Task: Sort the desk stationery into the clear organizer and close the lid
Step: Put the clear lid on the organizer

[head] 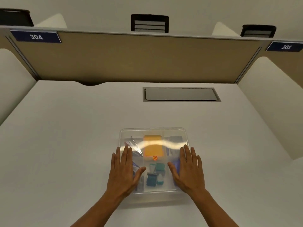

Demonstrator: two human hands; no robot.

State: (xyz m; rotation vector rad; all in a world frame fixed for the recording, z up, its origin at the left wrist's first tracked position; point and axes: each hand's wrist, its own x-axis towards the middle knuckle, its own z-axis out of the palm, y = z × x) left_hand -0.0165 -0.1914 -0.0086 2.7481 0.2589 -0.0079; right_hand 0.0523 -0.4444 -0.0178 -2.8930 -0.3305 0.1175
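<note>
The clear organizer [154,133] sits mid-tabletop [65,145], lid on, left hand [123,171] and right hand [188,169] flat on it, fingers straight and together. Looks light, slick, slightly flexy plastic, so I'd press near its side edges, not its middle.

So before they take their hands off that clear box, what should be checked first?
1. Lid on the clear organizer: ok, it covers the top.
2. Lid clicked shut all round: cannot tell.
3. Left hand and right hand flat on the lid: ok.
4. Orange pad and teal clips inside: ok.
5. Loose stationery on the desk: ok, none in view.
</note>
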